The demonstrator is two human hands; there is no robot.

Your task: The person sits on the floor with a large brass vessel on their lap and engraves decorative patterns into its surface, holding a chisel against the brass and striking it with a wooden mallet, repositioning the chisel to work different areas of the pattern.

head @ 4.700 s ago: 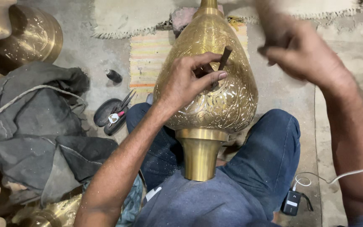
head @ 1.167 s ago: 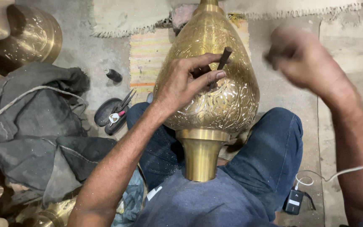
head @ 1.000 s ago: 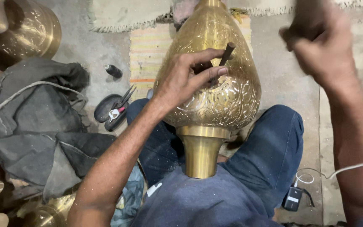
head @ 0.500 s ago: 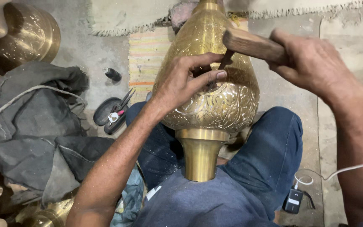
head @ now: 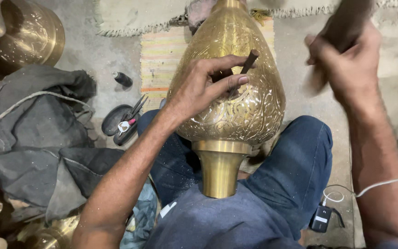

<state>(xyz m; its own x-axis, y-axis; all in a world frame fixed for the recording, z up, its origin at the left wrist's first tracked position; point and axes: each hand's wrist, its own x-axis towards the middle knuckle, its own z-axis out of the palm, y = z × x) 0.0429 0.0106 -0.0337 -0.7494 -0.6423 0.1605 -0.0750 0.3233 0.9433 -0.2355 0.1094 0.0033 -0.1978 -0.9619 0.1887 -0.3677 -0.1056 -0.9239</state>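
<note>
The brass vase (head: 229,87) lies braced between the person's knees, neck toward the body, so its engraved belly faces up. The left hand (head: 203,87) pinches a dark chisel (head: 248,61) upright against the metal to hold its tip in place. The right hand (head: 346,60) is lifted and blurred, clenched on what looks like a wooden mallet (head: 351,18).

**Packages, labels, signs, screens: head view**

We record few items of this kind. A small dark rectangular device (head: 321,218) lies on the floor at lower right, just beside the blue-trousered knee; it bears a small pale sticker on its face, and a thin white cable loops from its upper end. A small white tag (head: 167,210) with an angled edge sits on the blue cloth at lower centre, below the left forearm. We cannot tell whether the device has a screen. We see no packages and no signs.
</note>
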